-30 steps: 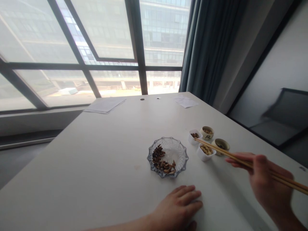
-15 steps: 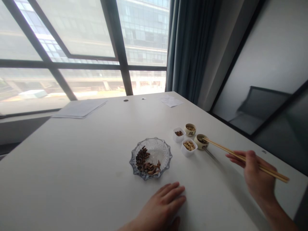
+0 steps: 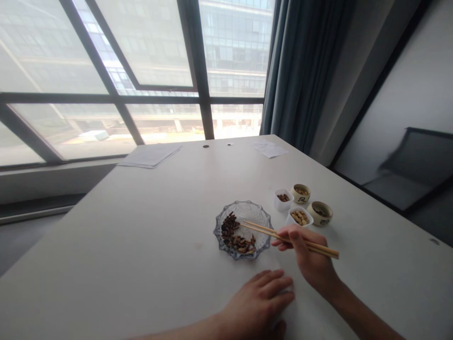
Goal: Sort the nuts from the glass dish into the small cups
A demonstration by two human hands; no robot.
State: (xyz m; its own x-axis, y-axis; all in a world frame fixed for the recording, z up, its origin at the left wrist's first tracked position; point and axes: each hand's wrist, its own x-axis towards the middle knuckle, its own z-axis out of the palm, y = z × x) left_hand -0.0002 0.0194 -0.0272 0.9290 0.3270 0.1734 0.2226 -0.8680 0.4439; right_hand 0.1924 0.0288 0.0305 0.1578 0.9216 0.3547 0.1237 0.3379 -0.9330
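Observation:
My right hand (image 3: 311, 257) grips a pair of wooden chopsticks (image 3: 293, 239), whose tips hover over the scalloped glass dish (image 3: 261, 215). Dark brown, seed-like pieces (image 3: 244, 244) lie along the left and front of that dish. Whether anything sits between the tips is too small to tell. My left hand (image 3: 264, 297) rests palm down on the table in front of the dish, fingers stretched and holding nothing. Behind my right hand stands a white plastic cup (image 3: 300, 217) of peanuts, partly hidden by that hand.
Another white cup (image 3: 283, 200) holds brown pieces. Two cream ceramic cups stand beside it: one (image 3: 301, 193) with light brown contents, another (image 3: 320, 214) with dark ones. Papers (image 3: 150, 156) lie on the far left of the white table (image 3: 141, 245), and more sheets (image 3: 269, 148) lie at the back.
My right hand has carried the chopsticks leftward from the nearer ceramic cup to above the glass dish. The view has turned slightly left. My left hand stays flat on the table.

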